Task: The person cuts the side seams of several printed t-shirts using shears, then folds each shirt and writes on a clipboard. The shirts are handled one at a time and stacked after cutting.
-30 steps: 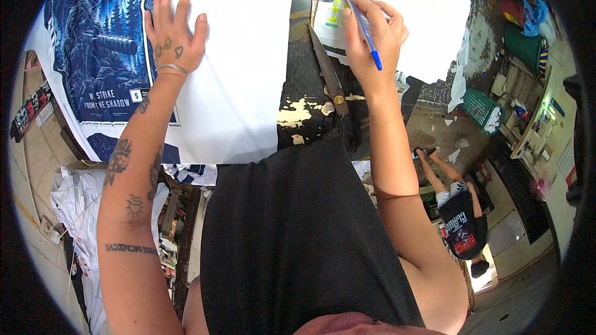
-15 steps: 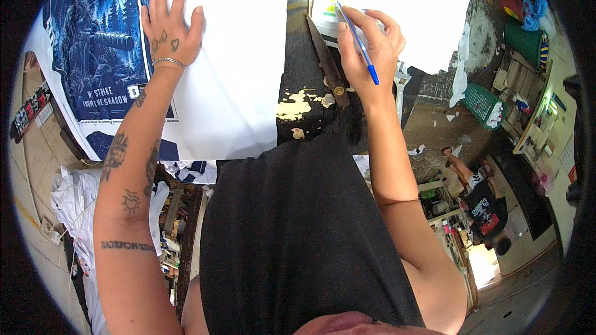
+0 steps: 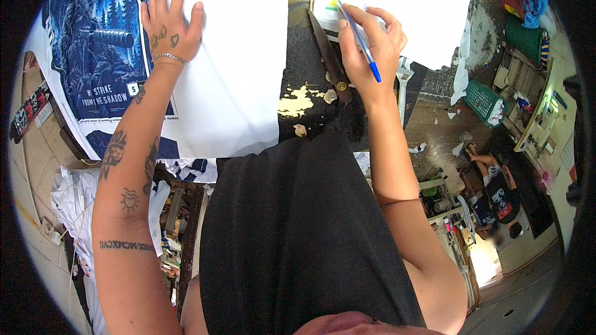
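My left hand (image 3: 169, 20) lies flat, fingers spread, on a large white sheet (image 3: 236, 68), next to a dark blue printed picture of a forest scene (image 3: 93, 56). My right hand (image 3: 371, 46) grips a blue pen (image 3: 359, 40) with its tip on a white paper (image 3: 403, 6) that has a yellow strip at its top edge. A pair of large dark scissors (image 3: 332, 65) lies on the black worktable (image 3: 310, 105) just left of my right hand.
Paint-chipped patches mark the black table's front edge. White cloth is piled on the floor at lower left (image 3: 71, 198). At right stand a green basket (image 3: 481, 99), shelves, and a person sitting on the floor (image 3: 496, 192).
My right hand has shifted slightly down and left on the white paper, with the pen tilted more upright. My left hand has stayed pressed on the white sheet.
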Available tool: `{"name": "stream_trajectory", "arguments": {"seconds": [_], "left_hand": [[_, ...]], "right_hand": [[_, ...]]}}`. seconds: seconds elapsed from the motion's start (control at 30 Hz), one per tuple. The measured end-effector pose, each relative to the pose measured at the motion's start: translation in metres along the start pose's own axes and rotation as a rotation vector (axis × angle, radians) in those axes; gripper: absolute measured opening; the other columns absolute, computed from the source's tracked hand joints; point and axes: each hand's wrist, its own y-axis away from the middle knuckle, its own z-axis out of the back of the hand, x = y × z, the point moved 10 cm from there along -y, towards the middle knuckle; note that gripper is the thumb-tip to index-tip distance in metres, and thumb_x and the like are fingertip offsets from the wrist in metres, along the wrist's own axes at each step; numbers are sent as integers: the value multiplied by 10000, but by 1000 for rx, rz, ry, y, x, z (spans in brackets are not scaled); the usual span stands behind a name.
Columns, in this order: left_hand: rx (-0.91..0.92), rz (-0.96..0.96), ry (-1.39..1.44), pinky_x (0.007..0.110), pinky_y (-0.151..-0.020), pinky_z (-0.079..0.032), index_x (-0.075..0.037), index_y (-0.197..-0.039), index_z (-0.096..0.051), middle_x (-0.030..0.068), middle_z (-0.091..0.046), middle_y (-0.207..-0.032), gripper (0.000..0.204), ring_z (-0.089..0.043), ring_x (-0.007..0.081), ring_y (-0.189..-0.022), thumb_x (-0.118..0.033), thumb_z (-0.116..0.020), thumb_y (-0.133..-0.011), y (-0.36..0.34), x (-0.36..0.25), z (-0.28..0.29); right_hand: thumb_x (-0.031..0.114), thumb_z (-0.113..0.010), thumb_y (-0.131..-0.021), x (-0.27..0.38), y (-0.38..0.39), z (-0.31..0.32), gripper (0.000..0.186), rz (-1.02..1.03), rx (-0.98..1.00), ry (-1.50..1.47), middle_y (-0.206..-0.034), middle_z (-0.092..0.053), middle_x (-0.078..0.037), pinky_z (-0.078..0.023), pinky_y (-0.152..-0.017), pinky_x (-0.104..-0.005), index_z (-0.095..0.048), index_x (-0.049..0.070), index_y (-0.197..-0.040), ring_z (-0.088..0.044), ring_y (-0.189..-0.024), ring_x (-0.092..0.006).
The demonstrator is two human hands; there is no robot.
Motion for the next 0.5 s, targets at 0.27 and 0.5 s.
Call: {"name": "stream_trajectory", "arguments": {"seconds": [0.27,0.5], "left_hand": [[-23,-23,-19,599,-1265,-106,-254,-1639,-412,214,-334,-1677,651,-239,381,-1585,-485,-487,-1035,0,-3,2],[-21,-15,-22,600,-1264,-111,-254,-1634,-423,218,-341,-1673,649,-247,386,-1582,-480,-492,-1029,0,-3,2]], "right_hand": [[214,-758,-872,0,0,0,262,4,4,6,-976,-787,-83,-345,-1062,-476,-799,151,-1123,-609,-1173,-316],[216,-758,-871,0,1,0,265,9,24,13,-956,-786,-88,-347,-1063,-481,-792,147,-1125,-607,-1182,-319]]}}
